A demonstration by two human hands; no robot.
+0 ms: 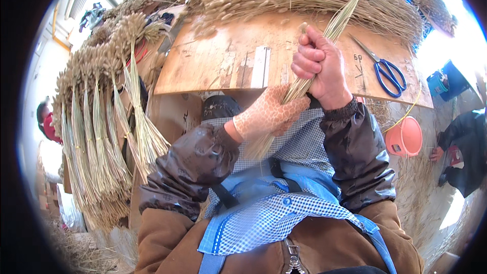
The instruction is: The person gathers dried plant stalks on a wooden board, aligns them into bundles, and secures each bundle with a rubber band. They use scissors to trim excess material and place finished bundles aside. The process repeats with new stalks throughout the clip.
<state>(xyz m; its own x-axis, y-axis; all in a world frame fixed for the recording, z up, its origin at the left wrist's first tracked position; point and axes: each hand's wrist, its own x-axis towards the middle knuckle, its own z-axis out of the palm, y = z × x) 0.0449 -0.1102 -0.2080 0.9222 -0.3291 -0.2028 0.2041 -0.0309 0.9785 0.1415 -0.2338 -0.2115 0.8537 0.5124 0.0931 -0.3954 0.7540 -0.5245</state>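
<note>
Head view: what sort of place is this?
Probably a dried-grass workshop: a held bundle of seed-headed stems, similar bundles grouped at left, and scissors on a wooden table.

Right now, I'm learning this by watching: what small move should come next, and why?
Perhaps slide the gloved left hand a little down the bundle of dried stems, gathering the lower ends: they seem to spread below it, though blurred, while the right hand is closed around the stems higher up.
</note>
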